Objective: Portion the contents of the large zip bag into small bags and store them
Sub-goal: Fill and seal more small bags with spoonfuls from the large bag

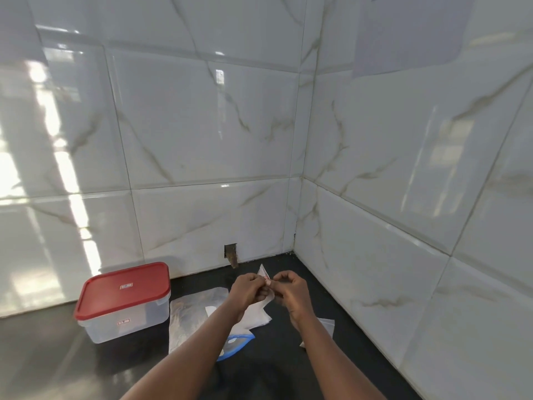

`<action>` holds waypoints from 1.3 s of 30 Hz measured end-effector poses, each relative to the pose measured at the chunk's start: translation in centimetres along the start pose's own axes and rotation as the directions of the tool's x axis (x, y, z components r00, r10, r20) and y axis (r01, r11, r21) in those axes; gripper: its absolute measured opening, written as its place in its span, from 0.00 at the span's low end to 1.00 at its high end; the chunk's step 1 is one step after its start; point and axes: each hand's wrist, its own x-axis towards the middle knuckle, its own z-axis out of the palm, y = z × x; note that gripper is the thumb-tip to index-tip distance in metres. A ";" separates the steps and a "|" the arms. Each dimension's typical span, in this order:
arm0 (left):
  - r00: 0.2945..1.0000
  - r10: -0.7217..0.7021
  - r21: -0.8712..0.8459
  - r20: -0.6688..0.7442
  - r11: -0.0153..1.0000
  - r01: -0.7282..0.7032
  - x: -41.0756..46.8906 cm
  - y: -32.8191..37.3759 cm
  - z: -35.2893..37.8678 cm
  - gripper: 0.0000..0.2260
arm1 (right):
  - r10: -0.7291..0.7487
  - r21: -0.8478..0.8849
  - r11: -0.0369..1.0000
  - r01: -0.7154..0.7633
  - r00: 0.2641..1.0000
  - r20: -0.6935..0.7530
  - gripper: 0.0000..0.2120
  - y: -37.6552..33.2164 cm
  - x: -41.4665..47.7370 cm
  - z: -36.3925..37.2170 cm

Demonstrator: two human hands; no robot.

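Over counter (43, 356), we likely open small bag (264, 274).
L hand (249, 288) + R hand (290, 290) pinch its rim; next: part it, fill from large zip bag (190, 316).

A small clear bag (263, 274) is pinched upright between the left hand (248, 288) and right hand (291, 290). The large bag (189, 313), brownish inside, lies flat on the dark worktop (43, 356) below.

Corner where two walls (202, 125) of glossy white, marble-veined tiles meet a dark countertop (34, 356). Bright window reflections (43, 116) cross the left tiles. A small rectangular cut-out (230, 251) sits at the wall's base.
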 end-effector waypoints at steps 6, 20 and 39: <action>0.999 -0.010 0.092 0.047 0.996 0.006 -1.5 0.3 -1.1 0.07 | -0.012 -0.277 0.961 0.016 1.000 0.019 0.09 -1.7 -1.1 0.2; 0.999 0.024 0.447 -0.030 0.895 -0.008 -3.1 0.4 -1.9 0.14 | -0.219 -0.820 0.472 0.325 0.944 0.248 0.12 -1.6 -3.0 1.9; 0.918 0.227 0.683 0.326 0.615 -0.395 -5.5 -1.3 -2.9 0.41 | -0.179 -0.708 0.667 0.232 0.972 0.150 0.18 -1.1 -4.0 0.9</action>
